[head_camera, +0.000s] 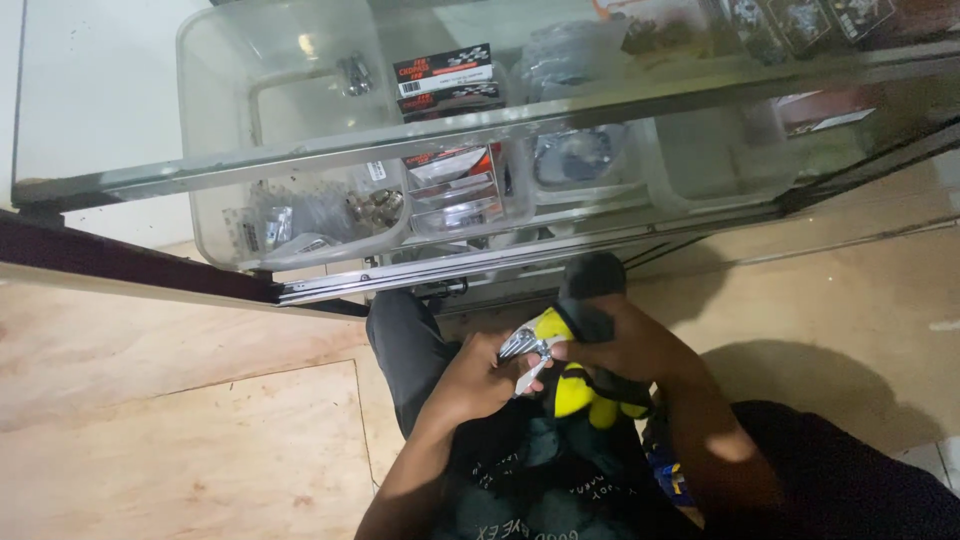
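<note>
Shiny metal part (524, 346) sits in the middle of the view, pinched at both ends by two hands. Its long way runs from 10 o'clock to 4 o'clock. The left hand (478, 380) wraps its low end; the right hand (612, 345), at 3 o'clock, also clutches a yellow and black cloth (580, 385). At 12 o'clock stands a glass case (700, 95) with clear tubs (215, 100).

A single head-worn camera looks steeply down from above the person's lap, close to both hands at lower centre. It faces forward onto a glass display case (480, 140) across the upper frame, with plywood floor (180, 440) filling the sides below.
</note>
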